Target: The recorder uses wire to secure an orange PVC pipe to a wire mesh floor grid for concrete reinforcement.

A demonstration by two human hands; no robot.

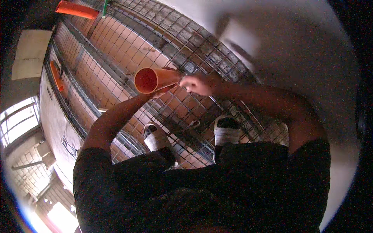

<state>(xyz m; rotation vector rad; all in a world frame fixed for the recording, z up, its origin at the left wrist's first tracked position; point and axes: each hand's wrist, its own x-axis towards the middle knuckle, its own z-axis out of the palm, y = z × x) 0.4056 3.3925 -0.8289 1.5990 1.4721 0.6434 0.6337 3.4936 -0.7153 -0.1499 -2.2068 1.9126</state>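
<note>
A short orange plastic pipe [165,79] is held up in front of me, its open round end turned to the left and toward me. My left hand [161,93] grips it from below, with most of the fingers hidden behind it. Close to the pipe's right end is my right hand [198,85], its fingers curled in. Whatever those fingers pinch, if anything, is too small and blurred to make out. Both hands are above a steel mesh [182,116] that spreads under my feet.
My feet in white-strapped sandals [157,139] stand on the mesh, over reddish boards and metal beams. Another orange pipe [77,9] lies at the far left, beside a green rod [105,7]. One more orange pipe [57,75] lies along the left side. A pale wall [279,50] rises on the right.
</note>
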